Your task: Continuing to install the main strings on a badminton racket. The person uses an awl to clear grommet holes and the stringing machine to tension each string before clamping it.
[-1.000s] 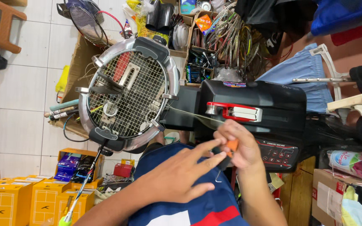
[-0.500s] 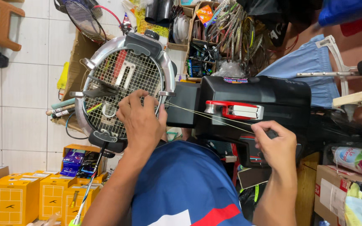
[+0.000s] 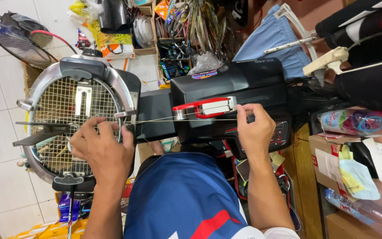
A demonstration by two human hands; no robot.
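We are bent over a black racket stringing machine [image 3: 244,88] in a crowded workshop, and our view of it is turned sideways. A badminton racket [image 3: 76,128] sits clamped in the machine's round silver cradle [image 3: 38,84], its pale string bed partly woven. Our left hand [image 3: 102,152] rests on the racket's frame edge with its fingers curled down onto the strings; we cannot tell exactly what they pinch. Our right hand [image 3: 255,130] is at the machine's body, fingers closed around a thin pale string [image 3: 164,119] that runs taut from the racket past the red tension gripper [image 3: 204,107]. The floor [image 3: 1,146] below is pale tile. Beyond the cradle lie spare rackets [image 3: 23,44] and shelves [image 3: 169,53] packed with tools, reels and packets. Yellow boxes [image 3: 45,231] stand near our legs. On the right, cardboard boxes [image 3: 332,159] carry paper notes and a plastic bottle [image 3: 354,121], and a blue cloth [image 3: 270,40] hangs above the machine. Our dark blue shirt [image 3: 177,199] fills the lower middle.
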